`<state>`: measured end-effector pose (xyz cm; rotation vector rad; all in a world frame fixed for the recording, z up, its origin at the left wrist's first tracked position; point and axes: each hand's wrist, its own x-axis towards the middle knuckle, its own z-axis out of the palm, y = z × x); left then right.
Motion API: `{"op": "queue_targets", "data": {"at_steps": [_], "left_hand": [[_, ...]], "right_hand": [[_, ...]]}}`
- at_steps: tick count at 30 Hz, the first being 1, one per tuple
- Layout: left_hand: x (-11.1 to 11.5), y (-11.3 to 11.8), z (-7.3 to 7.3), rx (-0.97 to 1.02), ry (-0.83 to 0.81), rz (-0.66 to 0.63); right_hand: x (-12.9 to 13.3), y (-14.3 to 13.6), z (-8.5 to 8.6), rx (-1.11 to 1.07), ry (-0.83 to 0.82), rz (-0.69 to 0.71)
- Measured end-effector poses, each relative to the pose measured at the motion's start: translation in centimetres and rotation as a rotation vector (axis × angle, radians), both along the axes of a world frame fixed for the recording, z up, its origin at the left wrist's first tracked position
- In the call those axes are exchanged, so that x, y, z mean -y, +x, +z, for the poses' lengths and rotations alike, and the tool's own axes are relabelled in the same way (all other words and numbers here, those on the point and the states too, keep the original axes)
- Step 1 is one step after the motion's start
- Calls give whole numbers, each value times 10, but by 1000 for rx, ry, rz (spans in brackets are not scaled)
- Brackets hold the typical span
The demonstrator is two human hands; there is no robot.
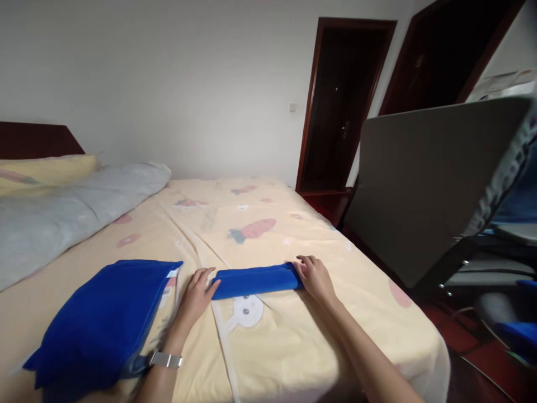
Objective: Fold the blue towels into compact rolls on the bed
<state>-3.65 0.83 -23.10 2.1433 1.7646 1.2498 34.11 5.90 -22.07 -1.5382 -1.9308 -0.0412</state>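
Nearest you, a silver watch (pixel 166 359) sits on your left wrist, and just beyond that wrist, to the left, lies a heap of blue cloth (pixel 100 319) with a small white tag at its edge. Ahead, your left hand (pixel 200 294) has its thumb and fingers apart, the thumb touching the left end of a folded blue strip (pixel 255 281). Your right hand (pixel 314 274) curls over the strip's right end; its thumb is hidden, so you cannot tell whether it pinches.

The strip lies flat on the sheet (pixel 293 341), between your hands, just above a printed rabbit. It looks like soft fabric: probably light, limp rather than stiff, not fragile and not very slippery. Its layers could spring loose or slide, so you would do best holding both ends, thumbs on top and fingers beneath, with all layers caught.

Farther off, a grey quilt (pixel 84 207) and a yellow pillow (pixel 54 168) lie to the left; a dark panel (pixel 419 179) stands right of the bed. Beyond are the wall (pixel 201 84) and a dark door (pixel 335 112).
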Motion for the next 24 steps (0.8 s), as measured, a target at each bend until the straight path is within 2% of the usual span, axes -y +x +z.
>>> {"op": "queue_targets", "data": {"at_steps": [2, 6, 8, 10, 12, 14, 19, 24], "left_hand": [[7, 13, 8, -151, 95, -29], [19, 56, 15, -515, 149, -223], [18, 75, 10, -618, 156, -295], [15, 82, 3, -650, 157, -316], [10, 76, -2, -637, 122, -323], [7, 58, -3, -589, 56, -337], [11, 8, 1, -380, -135, -311], [17, 0, 0, -238, -249, -327]], "right_hand": [[9, -7, 4, 36, 109, 167], [30, -41, -1, 202, 115, 557], [35, -61, -9, 245, 112, 633], [34, -75, -17, 244, 114, 636], [29, -78, -20, 224, 103, 631], [22, -69, -19, 184, 77, 631], [11, -17, -14, 78, -24, 579], [15, 26, -16, 13, -177, 492]]}}
